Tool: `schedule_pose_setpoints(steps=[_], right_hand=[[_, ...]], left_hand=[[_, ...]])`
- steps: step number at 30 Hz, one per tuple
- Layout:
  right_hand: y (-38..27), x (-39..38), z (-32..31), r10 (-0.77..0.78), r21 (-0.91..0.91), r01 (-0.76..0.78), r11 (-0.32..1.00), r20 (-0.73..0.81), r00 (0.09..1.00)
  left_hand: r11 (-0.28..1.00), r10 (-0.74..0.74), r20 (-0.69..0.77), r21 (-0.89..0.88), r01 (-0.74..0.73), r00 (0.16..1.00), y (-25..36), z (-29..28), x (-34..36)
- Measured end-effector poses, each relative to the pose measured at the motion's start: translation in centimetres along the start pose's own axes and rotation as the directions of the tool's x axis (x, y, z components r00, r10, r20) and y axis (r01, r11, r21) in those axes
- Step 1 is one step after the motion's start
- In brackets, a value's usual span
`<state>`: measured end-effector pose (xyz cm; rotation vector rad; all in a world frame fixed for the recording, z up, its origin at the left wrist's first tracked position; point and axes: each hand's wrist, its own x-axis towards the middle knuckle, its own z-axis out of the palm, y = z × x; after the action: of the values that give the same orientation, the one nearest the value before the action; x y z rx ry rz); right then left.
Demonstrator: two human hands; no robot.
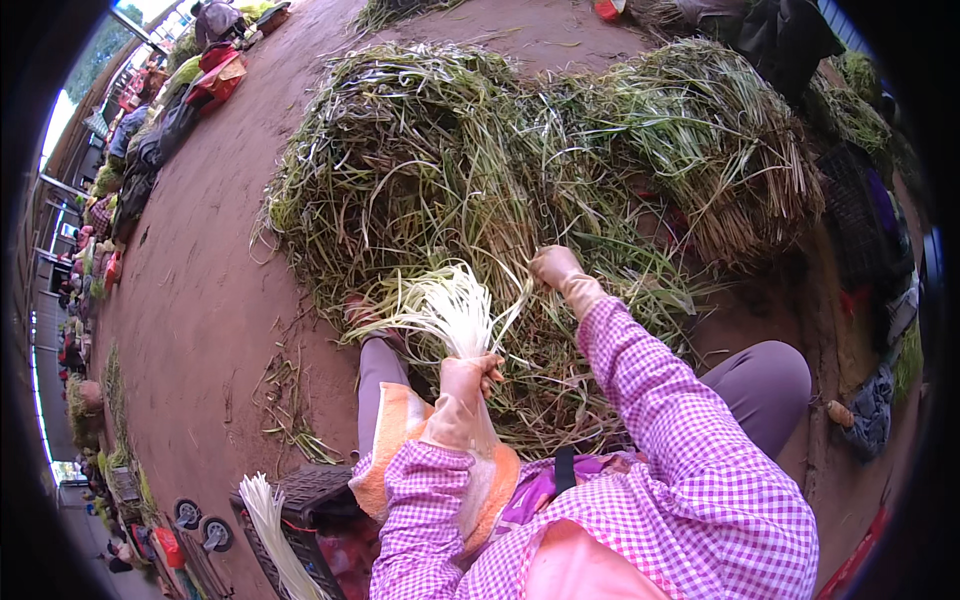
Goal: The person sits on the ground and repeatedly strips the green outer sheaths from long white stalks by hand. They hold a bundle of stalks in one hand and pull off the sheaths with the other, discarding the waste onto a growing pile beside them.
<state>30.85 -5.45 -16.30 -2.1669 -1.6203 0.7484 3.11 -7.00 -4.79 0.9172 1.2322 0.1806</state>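
Note:
My left hand (pixel 465 395), in a tan rubber glove, is closed round a bunch of long white-stemmed greens (pixel 458 312). The pale ends fan out above my fist, toward the heap. Farther forward and to the right, my gloved right hand (pixel 556 268) is closed at the near side of a big heap of long green leafy stalks (pixel 420 150). Pale strands hang beside its fingers, but I cannot make out what they grip. An orange and white towel (pixel 398 425) lies under my left forearm.
At the lower left, more white stalks (pixel 275 535) lean on a dark plastic crate (pixel 310 490). Bundled stalks with brown root ends (pixel 745 215) lie at the right of the heap. Loose scraps (pixel 290 400) litter the brown floor. Small wheels (pixel 213 533) stand left of the crate.

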Motion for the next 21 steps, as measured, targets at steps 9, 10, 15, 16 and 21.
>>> schedule_pose_setpoints(steps=[9, 10, 15, 16, 21], right_hand=[[2.8, -7.0, -1.9, 0.262, 0.993, -0.115, 0.001, 0.11, 0.959], [1.2, -6.2, -0.5, 0.258, 0.988, -0.15, 0.026, 0.139, 0.956], [-3.4, 0.4, 2.3, 0.576, 0.256, -0.591, 0.765, 0.137, 0.806], [-3.9, 1.1, 2.4, 0.587, 0.1, -0.593, 0.799, 0.086, 0.805], [-6.8, 2.5, 1.0, 0.505, 0.014, -0.514, 0.857, 0.166, 0.847]], left_hand=[[0.651, 0.548, -0.267, -0.459, -0.605, 0.793, 9.3, -4.3, -3.5], [0.495, 0.52, -0.25, -0.691, -0.527, 0.817, 10.5, -4.8, -3.4], [0.407, 0.574, 0.068, -0.889, -0.211, 0.816, 11.9, -5.0, -2.6], [0.464, 0.479, -0.103, -0.813, -0.351, 0.872, 11.3, -4.4, -2.4], [0.514, 0.361, -0.054, -0.821, -0.247, 0.931, 10.1, -3.8, -1.5]])
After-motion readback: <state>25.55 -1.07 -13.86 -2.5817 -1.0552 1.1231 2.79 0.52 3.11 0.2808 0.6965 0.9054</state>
